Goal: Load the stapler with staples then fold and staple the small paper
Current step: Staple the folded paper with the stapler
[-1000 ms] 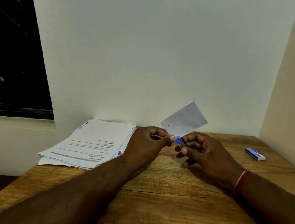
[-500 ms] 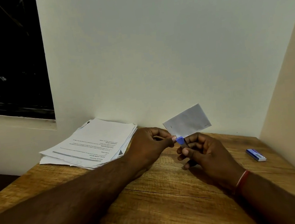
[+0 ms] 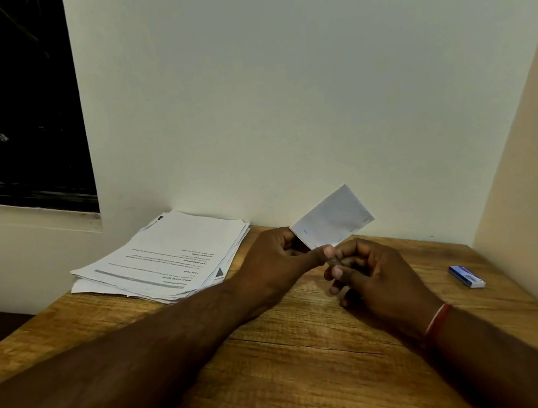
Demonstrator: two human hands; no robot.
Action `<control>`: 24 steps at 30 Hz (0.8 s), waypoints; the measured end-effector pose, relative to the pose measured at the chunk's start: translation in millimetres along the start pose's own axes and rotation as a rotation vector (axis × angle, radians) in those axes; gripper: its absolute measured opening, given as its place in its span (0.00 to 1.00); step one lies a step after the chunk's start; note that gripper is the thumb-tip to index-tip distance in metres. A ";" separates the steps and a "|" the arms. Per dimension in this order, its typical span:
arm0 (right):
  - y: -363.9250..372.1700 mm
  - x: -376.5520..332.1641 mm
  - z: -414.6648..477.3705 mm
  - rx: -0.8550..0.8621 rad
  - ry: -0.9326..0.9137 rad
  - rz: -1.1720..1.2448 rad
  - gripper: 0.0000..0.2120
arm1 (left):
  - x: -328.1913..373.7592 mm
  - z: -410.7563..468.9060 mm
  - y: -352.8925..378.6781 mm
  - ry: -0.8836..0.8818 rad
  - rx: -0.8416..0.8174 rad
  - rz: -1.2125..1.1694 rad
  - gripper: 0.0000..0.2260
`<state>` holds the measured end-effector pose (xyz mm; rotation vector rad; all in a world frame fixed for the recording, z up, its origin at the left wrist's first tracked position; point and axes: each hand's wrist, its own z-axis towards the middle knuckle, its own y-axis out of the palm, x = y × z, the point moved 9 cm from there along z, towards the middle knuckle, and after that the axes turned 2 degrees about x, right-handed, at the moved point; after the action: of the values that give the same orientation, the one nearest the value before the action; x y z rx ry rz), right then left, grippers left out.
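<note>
My left hand [image 3: 279, 258] pinches the lower corner of a small folded white paper [image 3: 333, 218], which stands up above the table with short staple marks near its edges. Close beside it, my right hand [image 3: 372, 272] curls around a small stapler [image 3: 334, 262]; only a dark sliver of the stapler shows between the fingers, right at the paper's bottom edge. My left thumb tip touches the right fingers there. A blue and white staple box [image 3: 466, 276] lies on the table to the right, away from both hands.
A stack of printed sheets [image 3: 166, 257] lies at the back left of the wooden table [image 3: 296, 368], against the white wall. A side wall closes off the right. A dark window sits at upper left.
The stapler's blue tip, visible between the hands earlier, is now covered by my fingers. The paper has shifted slightly up and right; both hands stay together.
</note>
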<state>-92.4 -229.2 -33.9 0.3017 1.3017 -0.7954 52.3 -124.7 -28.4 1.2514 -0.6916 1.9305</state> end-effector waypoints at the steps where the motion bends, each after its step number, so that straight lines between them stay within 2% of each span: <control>1: 0.6 0.9 0.6 0.003 0.006 0.004 0.04 | -1.0 1.2 -1.2 -0.001 0.011 0.005 0.15; 8: -0.4 -2.1 1.2 0.034 -0.015 -0.088 0.03 | 2.5 2.3 -1.6 0.014 0.080 0.096 0.14; 13: 3.5 -1.8 -1.1 0.072 0.020 -0.020 0.05 | 2.9 4.9 -5.4 0.027 0.148 0.198 0.08; 15: 3.9 -5.0 -1.6 0.086 -0.006 -0.065 0.06 | 4.3 6.1 -6.0 0.042 0.163 0.228 0.08; 21: 4.7 1.1 -2.2 0.059 0.043 0.015 0.04 | -3.2 2.8 -4.4 0.001 0.054 0.038 0.13; 24: 7.0 3.2 -1.1 0.012 0.042 0.058 0.05 | -6.4 4.4 -8.9 -0.046 0.054 -0.071 0.09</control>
<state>-88.2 -224.7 -38.7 0.3655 1.3220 -0.7511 63.5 -124.6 -32.2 1.3387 -0.6139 1.8790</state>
